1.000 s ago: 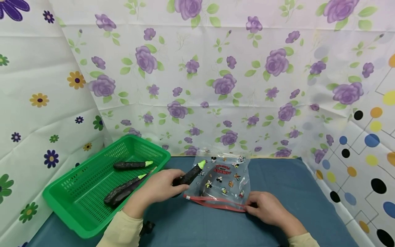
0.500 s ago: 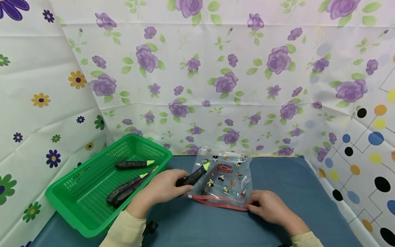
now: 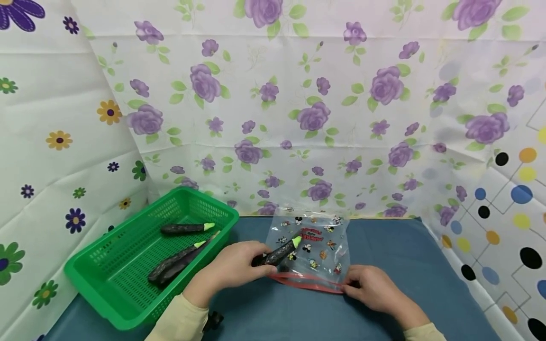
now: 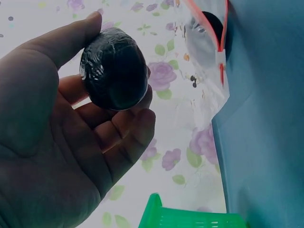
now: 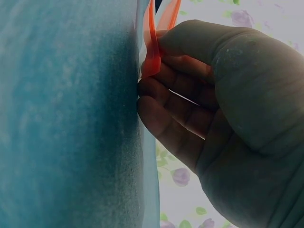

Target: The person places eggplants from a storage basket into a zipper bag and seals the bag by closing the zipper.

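Note:
My left hand (image 3: 240, 265) grips a dark eggplant (image 3: 279, 253) with a pale green tip, which points to the upper right over the bag. Its blunt, shiny end (image 4: 115, 69) shows between thumb and fingers in the left wrist view. A clear zip bag (image 3: 326, 253) with cartoon prints lies on the table, its red-edged mouth (image 3: 307, 282) toward me and parted. Inside it a dark shape shows through the plastic, partly hidden behind the held eggplant. At the mouth's right corner, my right hand (image 3: 370, 288) pinches the red strip (image 5: 153, 59) between thumb and fingers.
On the left stands a green plastic basket (image 3: 123, 315) with several eggplants (image 3: 183, 228) in it. A blue cloth (image 3: 384, 241) covers the table. Flower-patterned sheeting (image 3: 273, 113) rises behind, and a small black object (image 3: 214, 320) is near my left sleeve.
My left hand has moved right with the eggplant, whose green tip is now farther over the printed bag. The right hand keeps its hold on the bag's corner.

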A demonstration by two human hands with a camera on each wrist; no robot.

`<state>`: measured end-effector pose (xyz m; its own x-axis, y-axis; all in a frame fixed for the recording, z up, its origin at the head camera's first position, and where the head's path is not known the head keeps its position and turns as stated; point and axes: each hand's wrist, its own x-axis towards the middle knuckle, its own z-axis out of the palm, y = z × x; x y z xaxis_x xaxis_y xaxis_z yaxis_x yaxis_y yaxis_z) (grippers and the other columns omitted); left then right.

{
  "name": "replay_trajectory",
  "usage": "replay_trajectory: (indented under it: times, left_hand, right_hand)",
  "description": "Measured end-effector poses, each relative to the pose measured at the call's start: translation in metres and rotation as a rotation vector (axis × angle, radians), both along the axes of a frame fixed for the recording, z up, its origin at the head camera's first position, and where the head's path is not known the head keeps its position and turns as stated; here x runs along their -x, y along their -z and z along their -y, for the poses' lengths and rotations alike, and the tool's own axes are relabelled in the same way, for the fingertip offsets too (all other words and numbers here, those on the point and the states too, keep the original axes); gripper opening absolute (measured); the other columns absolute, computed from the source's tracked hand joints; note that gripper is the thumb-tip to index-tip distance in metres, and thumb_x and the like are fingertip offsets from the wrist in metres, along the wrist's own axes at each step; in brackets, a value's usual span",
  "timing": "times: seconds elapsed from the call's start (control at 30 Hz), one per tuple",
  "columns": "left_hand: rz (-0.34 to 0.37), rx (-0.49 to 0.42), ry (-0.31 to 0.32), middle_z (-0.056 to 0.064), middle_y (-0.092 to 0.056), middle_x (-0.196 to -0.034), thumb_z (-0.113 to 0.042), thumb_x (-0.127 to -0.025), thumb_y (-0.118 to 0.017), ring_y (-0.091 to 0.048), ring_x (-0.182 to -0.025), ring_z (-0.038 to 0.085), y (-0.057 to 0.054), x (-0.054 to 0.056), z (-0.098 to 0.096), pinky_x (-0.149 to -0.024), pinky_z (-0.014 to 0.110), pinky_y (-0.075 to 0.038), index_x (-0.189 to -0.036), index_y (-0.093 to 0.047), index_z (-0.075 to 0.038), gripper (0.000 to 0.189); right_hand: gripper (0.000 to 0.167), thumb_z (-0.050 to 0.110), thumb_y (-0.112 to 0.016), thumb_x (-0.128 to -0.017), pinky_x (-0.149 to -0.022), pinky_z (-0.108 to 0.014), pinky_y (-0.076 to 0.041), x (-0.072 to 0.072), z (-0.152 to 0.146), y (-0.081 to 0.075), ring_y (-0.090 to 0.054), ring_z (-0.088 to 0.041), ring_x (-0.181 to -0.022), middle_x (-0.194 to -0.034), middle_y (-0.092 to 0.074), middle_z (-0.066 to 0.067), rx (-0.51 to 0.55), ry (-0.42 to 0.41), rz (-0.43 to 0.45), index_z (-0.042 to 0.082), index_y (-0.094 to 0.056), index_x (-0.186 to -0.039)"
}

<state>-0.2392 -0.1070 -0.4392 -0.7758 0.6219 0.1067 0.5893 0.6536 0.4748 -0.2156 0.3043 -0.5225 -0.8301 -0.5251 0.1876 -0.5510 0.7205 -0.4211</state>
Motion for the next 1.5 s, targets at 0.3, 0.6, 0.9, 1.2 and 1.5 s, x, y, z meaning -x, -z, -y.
replay_trajectory:
  times: [0.3, 0.6, 0.9, 1.2, 1.5]
  left_hand:
    - [-0.037, 0.018, 0.029, -0.013, -0.071, -0.101, -0.054, -0.102, -0.080, -0.057, -0.079, 0.005, 0.004, -0.002, -0.008, -0.069, 0.033, -0.047, -0.123, -0.080, -0.024, 0.037]
    - [-0.047, 0.056, 0.043, -0.016, -0.066, -0.094, -0.056, -0.101, -0.080, -0.054, -0.075, 0.005, 0.011, -0.004, -0.016, -0.065, 0.032, -0.045, -0.111, -0.078, -0.028, 0.030]
    - [-0.040, 0.085, 0.082, -0.013, -0.072, -0.103, -0.058, -0.101, -0.080, -0.058, -0.083, 0.003, 0.019, -0.008, -0.023, -0.069, 0.032, -0.049, -0.118, -0.081, -0.026, 0.036]
    - [-0.027, 0.109, 0.104, -0.018, -0.060, -0.090, -0.056, -0.099, -0.082, -0.051, -0.075, 0.004, 0.022, -0.013, -0.030, -0.063, 0.029, -0.041, -0.117, -0.082, -0.027, 0.035]
    - [-0.006, 0.130, 0.119, -0.019, -0.058, -0.087, -0.057, -0.099, -0.082, -0.049, -0.074, 0.003, 0.026, -0.016, -0.036, -0.062, 0.029, -0.038, -0.127, -0.083, -0.032, 0.038]
  right_hand:
    - [0.018, 0.023, -0.084, -0.101, -0.067, -0.030, -0.054, 0.000, 0.002, 0.000, -0.059, 0.006, -0.074, -0.088, -0.063, 0.027, 0.011, 0.012, 0.015, 0.035, -0.080, -0.088]
    - [0.017, 0.022, -0.083, -0.102, -0.068, -0.031, -0.054, 0.002, 0.002, 0.000, -0.059, 0.006, -0.074, -0.088, -0.062, 0.027, 0.000, 0.004, -0.003, 0.035, -0.081, -0.090]
    - [0.019, 0.023, -0.084, -0.102, -0.065, -0.028, -0.051, 0.001, 0.003, 0.004, -0.058, 0.006, -0.071, -0.087, -0.061, 0.027, 0.003, 0.013, 0.035, 0.036, -0.080, -0.089]
    - [0.019, 0.023, -0.083, -0.102, -0.066, -0.029, -0.052, 0.000, 0.002, 0.002, -0.058, 0.006, -0.072, -0.087, -0.061, 0.028, 0.003, 0.009, 0.018, 0.036, -0.080, -0.088]
    - [0.017, 0.022, -0.084, -0.101, -0.069, -0.031, -0.055, -0.002, 0.001, 0.002, -0.059, 0.007, -0.075, -0.089, -0.063, 0.027, -0.007, 0.006, -0.005, 0.036, -0.081, -0.091]
